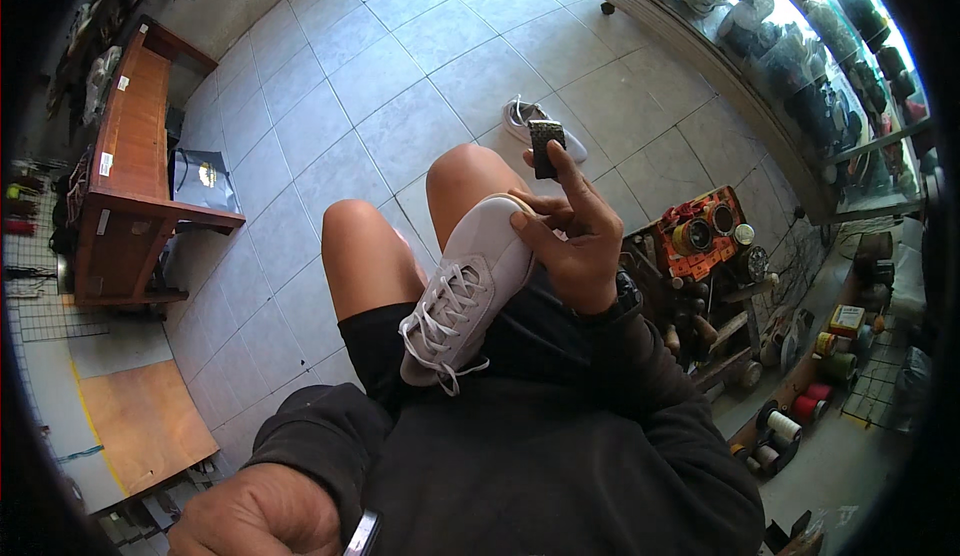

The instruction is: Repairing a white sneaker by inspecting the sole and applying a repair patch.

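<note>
A pale sneaker [455, 311] with white laces rests across my lap, toe pointing up to the right. My right hand [580, 246] grips its toe end with thumb and fingers, and a raised finger of that hand holds a small dark block [546, 146] above it. My left hand [260, 516] is at the lower left, cut by the frame's edge, with fingers curled; what it holds is hidden. A shiny metal object [362, 534] shows just to its right. A second sneaker [535, 126] lies on the floor ahead, partly behind the dark block.
A wooden desk [135, 146] stands at left above a low worktop [140, 416]. A glass display cabinet [840, 76] is at upper right. Beside my right arm are a cluttered wooden box [705, 236] and a shelf with thread spools [805, 406]. The floor [390, 76] is tiled.
</note>
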The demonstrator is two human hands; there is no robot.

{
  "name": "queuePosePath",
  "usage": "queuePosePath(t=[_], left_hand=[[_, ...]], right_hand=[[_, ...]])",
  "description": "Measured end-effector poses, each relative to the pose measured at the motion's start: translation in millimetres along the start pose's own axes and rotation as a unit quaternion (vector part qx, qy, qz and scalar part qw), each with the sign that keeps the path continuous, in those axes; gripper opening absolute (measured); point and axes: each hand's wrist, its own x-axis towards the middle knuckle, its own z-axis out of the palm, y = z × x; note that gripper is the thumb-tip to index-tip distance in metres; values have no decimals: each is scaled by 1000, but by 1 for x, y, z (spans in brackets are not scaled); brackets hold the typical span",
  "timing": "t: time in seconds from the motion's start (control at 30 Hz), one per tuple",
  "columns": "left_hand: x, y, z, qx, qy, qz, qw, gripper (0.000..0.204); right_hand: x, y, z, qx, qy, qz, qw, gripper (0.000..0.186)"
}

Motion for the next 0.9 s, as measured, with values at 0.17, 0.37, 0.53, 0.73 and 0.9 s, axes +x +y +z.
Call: queuePosePath(t=[0.17, 0.37, 0.53, 0.73, 0.9], left_hand=[[-1, 0, 3, 25, 14, 12, 1000, 21], [-1, 8, -4, 2, -1, -5, 1000, 20], [-2, 1, 1, 27, 3, -4, 1000, 20], [1, 2, -2, 33, -2, -10, 999, 23], [-2, 6, -1, 46, 13, -3, 999, 22]], right_hand=[[-1, 5, -2, 8, -7, -6, 1000, 72], [-2, 4, -1, 15, -3, -6, 1000, 72], [0, 2, -3, -22, -10, -10, 1000, 71], [-2, -21, 2, -52, -11, -26, 998, 69], [-8, -24, 10, -61, -23, -60, 996, 64]])
